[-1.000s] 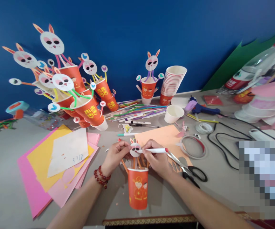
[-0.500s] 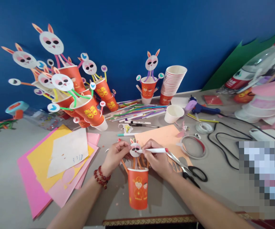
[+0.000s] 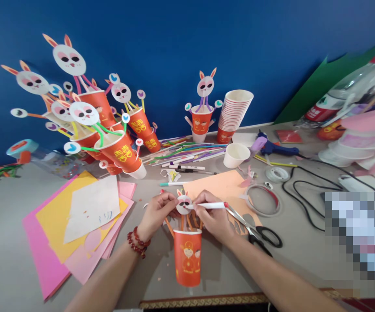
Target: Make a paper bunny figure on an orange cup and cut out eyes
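Observation:
A red paper cup (image 3: 187, 260) stands near the table's front edge, with orange sticks rising from it. Above its rim is a white rabbit face (image 3: 184, 204) with pink-shaded dark eyes. My left hand (image 3: 158, 212), a bead bracelet at the wrist, pinches the left edge of that face. In my right hand (image 3: 213, 219) is a white marker (image 3: 211, 205) with a red end, its tip side at the lower right of the face. The marker's very tip is too small to make out.
Rabbit cups (image 3: 119, 149) crowd the back left, beside coloured paper sheets (image 3: 52, 242). Behind my hands lie coloured sticks (image 3: 190, 151) and an upright cup stack (image 3: 234, 115). Scissors (image 3: 265, 238), a tape roll (image 3: 277, 174) and a blue glue gun (image 3: 280, 149) are right.
The whole view has shifted very slightly. Both hands keep their places at the rabbit face, and the marker remains in my right hand.

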Tool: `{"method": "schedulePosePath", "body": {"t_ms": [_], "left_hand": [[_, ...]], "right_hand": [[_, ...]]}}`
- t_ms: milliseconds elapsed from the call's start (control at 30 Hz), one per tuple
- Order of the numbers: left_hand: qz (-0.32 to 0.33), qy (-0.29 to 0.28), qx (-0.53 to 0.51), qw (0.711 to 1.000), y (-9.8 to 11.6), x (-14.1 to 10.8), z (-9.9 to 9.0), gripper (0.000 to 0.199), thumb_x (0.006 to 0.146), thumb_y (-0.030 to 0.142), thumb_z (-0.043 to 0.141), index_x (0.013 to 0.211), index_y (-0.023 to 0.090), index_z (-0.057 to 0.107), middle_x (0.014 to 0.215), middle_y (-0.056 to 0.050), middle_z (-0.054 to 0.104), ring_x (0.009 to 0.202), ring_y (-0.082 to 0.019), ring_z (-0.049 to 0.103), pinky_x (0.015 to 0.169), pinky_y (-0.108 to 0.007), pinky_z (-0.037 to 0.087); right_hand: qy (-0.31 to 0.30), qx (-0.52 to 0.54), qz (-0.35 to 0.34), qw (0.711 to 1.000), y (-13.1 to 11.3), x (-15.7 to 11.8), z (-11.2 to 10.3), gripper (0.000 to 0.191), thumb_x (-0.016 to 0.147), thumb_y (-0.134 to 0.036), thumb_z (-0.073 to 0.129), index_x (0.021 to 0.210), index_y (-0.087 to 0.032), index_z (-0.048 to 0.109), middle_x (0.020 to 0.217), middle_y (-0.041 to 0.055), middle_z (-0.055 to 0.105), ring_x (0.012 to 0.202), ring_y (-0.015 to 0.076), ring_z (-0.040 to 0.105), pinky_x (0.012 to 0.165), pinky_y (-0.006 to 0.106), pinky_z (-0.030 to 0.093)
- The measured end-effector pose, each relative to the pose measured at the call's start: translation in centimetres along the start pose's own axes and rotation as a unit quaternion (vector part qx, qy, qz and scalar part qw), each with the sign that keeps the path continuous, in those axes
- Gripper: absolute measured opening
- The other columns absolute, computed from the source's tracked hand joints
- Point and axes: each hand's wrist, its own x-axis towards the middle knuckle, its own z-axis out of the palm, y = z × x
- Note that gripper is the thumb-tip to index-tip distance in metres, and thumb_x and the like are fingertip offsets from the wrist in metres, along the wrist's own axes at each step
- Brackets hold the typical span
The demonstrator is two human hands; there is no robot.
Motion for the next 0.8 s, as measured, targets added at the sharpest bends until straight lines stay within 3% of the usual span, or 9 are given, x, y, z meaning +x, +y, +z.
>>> {"method": "schedulePosePath", "body": {"t_ms": [800], "left_hand": [[-0.001,0.011,-0.008,1.000,-0.29,0.06,0.04,0.032,0.076,0.047,0.074,0.078,0.017,0.064,0.064,0.000,0.069,0.055,-0.014,0.066,0.054,-0.021,0.050]], "right_hand": [[0.003,0.000,0.008,1.000,0.06,-0.05,-0.07,0.012,0.079,-0.017,0.056,0.068,-0.021,0.053,0.062,-0.0037,0.049,0.055,0.0122,0.045,0.051,0.023,0.035]]}}
